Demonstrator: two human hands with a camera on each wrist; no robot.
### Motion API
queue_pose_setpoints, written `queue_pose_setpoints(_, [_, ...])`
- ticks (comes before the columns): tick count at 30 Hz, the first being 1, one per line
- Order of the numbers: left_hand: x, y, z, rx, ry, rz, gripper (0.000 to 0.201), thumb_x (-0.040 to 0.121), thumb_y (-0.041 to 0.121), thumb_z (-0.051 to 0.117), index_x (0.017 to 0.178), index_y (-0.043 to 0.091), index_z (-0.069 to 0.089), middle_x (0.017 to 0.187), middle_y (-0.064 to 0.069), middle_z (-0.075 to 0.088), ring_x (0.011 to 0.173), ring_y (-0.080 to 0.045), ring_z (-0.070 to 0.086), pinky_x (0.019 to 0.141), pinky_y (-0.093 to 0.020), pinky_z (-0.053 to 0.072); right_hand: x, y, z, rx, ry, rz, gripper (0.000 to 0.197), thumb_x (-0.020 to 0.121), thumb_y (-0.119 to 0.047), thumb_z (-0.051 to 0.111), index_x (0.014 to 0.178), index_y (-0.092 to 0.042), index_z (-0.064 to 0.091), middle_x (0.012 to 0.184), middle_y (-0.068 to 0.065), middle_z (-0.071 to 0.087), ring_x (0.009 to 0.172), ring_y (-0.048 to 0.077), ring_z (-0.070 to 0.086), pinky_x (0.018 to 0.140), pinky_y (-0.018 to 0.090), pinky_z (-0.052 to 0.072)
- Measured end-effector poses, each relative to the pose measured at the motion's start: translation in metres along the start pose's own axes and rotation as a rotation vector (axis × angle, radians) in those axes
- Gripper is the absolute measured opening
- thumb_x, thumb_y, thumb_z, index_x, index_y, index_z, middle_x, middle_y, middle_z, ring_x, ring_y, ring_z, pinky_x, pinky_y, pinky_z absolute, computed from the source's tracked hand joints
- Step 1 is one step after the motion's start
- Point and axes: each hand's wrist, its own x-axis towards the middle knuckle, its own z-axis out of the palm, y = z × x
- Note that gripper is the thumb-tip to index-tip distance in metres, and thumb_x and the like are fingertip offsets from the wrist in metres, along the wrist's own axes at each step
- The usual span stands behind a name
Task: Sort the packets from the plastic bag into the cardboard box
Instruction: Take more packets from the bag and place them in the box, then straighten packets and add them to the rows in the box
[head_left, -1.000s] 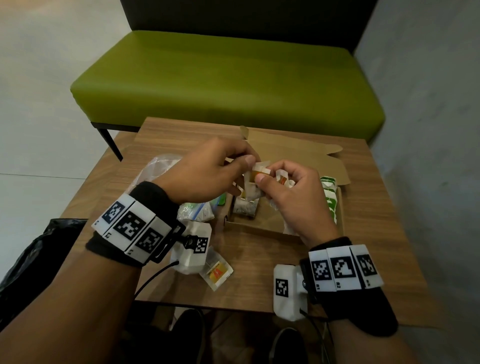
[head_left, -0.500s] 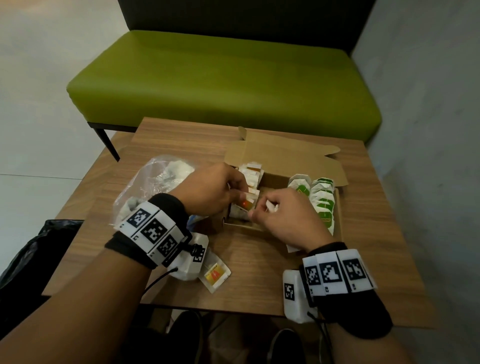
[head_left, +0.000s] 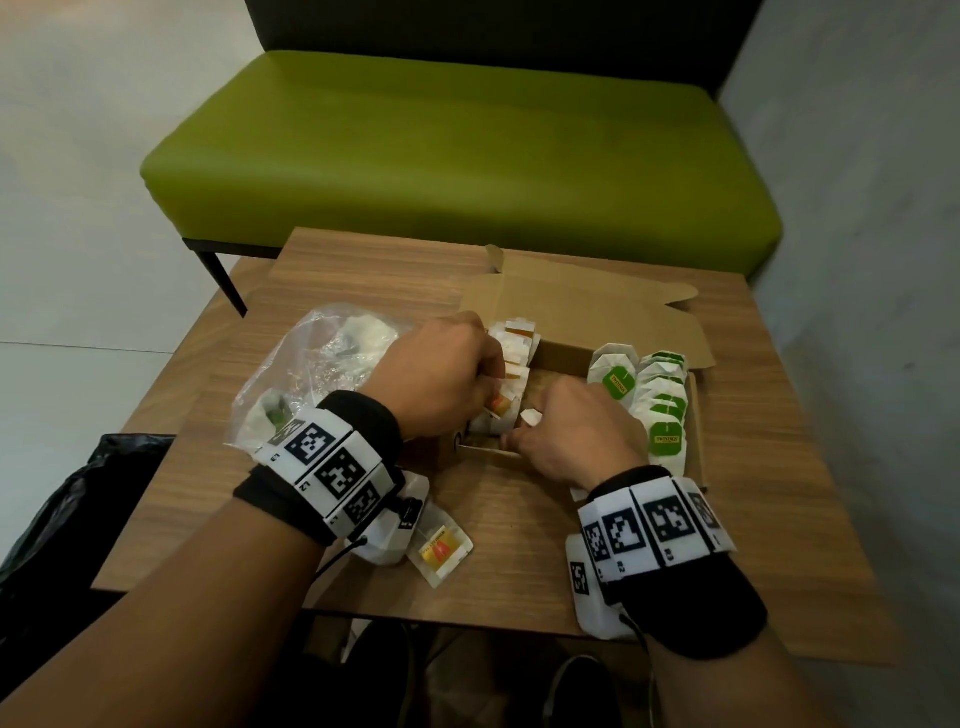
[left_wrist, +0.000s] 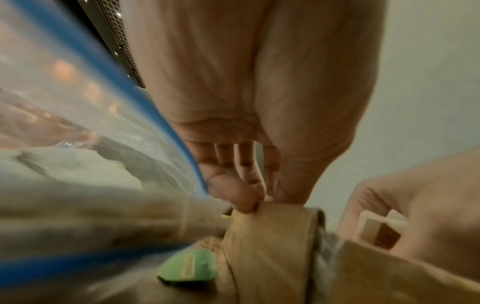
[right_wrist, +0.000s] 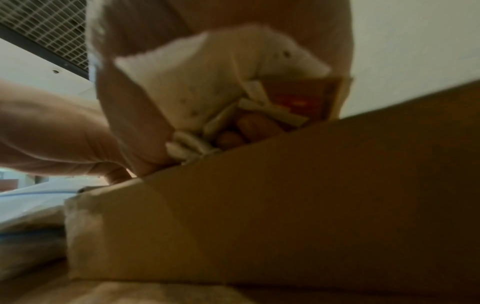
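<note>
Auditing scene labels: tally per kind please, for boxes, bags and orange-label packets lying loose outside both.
cardboard box: 1
plastic bag: 1
loose orange-label packet: 1
Total: 3

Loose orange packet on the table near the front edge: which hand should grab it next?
Left, probably. The orange packet lies just beside the left wrist, nearer the left hand than the right hand, which is busy at the cardboard box.

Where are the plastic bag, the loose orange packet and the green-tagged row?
plastic bag (head_left: 317, 364), head view, crumpled top.
loose orange packet (head_left: 440, 550), head view, orange label.
green-tagged row (head_left: 662, 405), head view, middle bags.
</note>
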Motion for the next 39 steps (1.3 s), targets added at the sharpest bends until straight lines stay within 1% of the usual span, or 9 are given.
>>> queue_pose_setpoints(4, [0.000, 0.002, 0.000, 0.020, -0.009, -0.003, 0.010, 0.089, 0.027, 0.065, 0.094, 0.021, 0.071, 0.108, 0.002, 0.057, 0.094, -0.018, 0.056, 0.074, -0.031, 0.044, 0.002, 0.002, 0.003, 0.014, 0.004, -0.002, 0.036, 0.082, -0.054, 0.073, 0.104, -0.026, 0.068, 0.108, 0.001, 0.064, 0.098, 0.025, 0.062, 0.070, 0.034, 0.044])
queue_pose_setpoints(10, [-0.003, 0.003, -0.003, 0.047, -0.002, -0.017, 0.012, 0.090, 0.032, 0.064, 0.097, 0.023, 0.069, 0.123, 0.006, 0.048, 0.099, -0.015, 0.056, 0.075, -0.032, 0.048, -0.001, 0.019, -0.006, 0.319, 0.046, -0.109, 0.023, 0.089, -0.037, 0.069, 0.071, -0.022, 0.065, 0.078, -0.001, 0.065, 0.078, 0.017, 0.061, 0.057, 0.029, 0.042])
queue_pose_setpoints(14, [-0.003, 0.005, -0.003, 0.067, -0.004, -0.018, 0.012, 0.091, 0.032, 0.065, 0.098, 0.023, 0.068, 0.125, 0.006, 0.047, 0.103, -0.015, 0.055, 0.076, -0.029, 0.047, -0.004, 0.022, -0.013, 0.544, 0.052, -0.151, 0.008, 0.090, -0.027, 0.070, 0.083, -0.025, 0.073, 0.086, -0.010, 0.068, 0.081, 0.008, 0.062, 0.062, 0.024, 0.044])
queue_pose_setpoints(19, [-0.003, 0.004, -0.001, 0.082, 0.015, -0.014, 0.016, 0.092, 0.034, 0.063, 0.103, 0.024, 0.068, 0.126, 0.005, 0.049, 0.100, -0.015, 0.056, 0.073, -0.028, 0.045, -0.005, 0.020, -0.012, 0.709, 0.017, -0.142, 0.008, 0.087, -0.024, 0.074, 0.092, -0.028, 0.070, 0.095, -0.009, 0.067, 0.085, 0.011, 0.063, 0.065, 0.026, 0.046])
queue_pose_setpoints(25, [-0.004, 0.004, -0.012, -0.167, 0.105, 0.044, 0.014, 0.095, 0.028, 0.059, 0.104, 0.025, 0.069, 0.109, 0.006, 0.058, 0.083, -0.011, 0.056, 0.069, -0.028, 0.044, -0.007, 0.021, -0.011, 0.947, -0.022, -0.163, 0.047, 0.080, -0.013, 0.081, 0.118, -0.030, 0.059, 0.107, -0.004, 0.071, 0.093, 0.013, 0.072, 0.087, 0.042, 0.061])
queue_pose_setpoints(30, [-0.011, 0.014, -0.026, -0.462, -0.046, 0.154, 0.018, 0.093, 0.023, 0.066, 0.108, 0.031, 0.071, 0.105, 0.016, 0.060, 0.079, -0.002, 0.056, 0.069, -0.011, 0.045, -0.008, 0.024, -0.010, 1.133, -0.151, -0.250, 0.068, 0.077, -0.001, 0.082, 0.133, -0.025, 0.052, 0.110, -0.004, 0.072, 0.097, 0.014, 0.073, 0.081, 0.032, 0.061])
queue_pose_setpoints(33, [-0.012, 0.014, -0.025, -0.461, -0.098, 0.165, 0.010, 0.089, 0.028, 0.071, 0.099, 0.028, 0.073, 0.105, 0.010, 0.060, 0.077, -0.006, 0.057, 0.067, -0.013, 0.045, -0.009, 0.024, -0.010, 1.149, -0.213, -0.293, 0.069, 0.077, 0.004, 0.079, 0.133, -0.025, 0.051, 0.098, -0.016, 0.075, 0.095, 0.011, 0.074, 0.078, 0.027, 0.060])
queue_pose_setpoints(35, [-0.012, 0.014, -0.026, -0.438, -0.098, 0.165, 0.005, 0.091, 0.024, 0.068, 0.095, 0.021, 0.071, 0.101, 0.009, 0.060, 0.076, -0.007, 0.057, 0.066, -0.012, 0.045, -0.009, 0.024, -0.009, 1.137, -0.230, -0.296, 0.068, 0.077, 0.003, 0.080, 0.133, -0.024, 0.052, 0.101, -0.009, 0.077, 0.096, 0.016, 0.074, 0.078, 0.029, 0.060])
queue_pose_setpoints(39, [-0.012, 0.010, -0.029, -0.365, -0.117, 0.165, 0.007, 0.098, 0.018, 0.056, 0.094, 0.016, 0.061, 0.083, 0.014, 0.059, 0.074, 0.001, 0.054, 0.063, -0.012, 0.040, -0.010, 0.028, -0.010, 0.896, -0.133, -0.300, 0.050, 0.077, -0.024, 0.086, 0.121, -0.030, 0.061, 0.107, -0.006, 0.073, 0.098, 0.011, 0.071, 0.083, 0.033, 0.057])
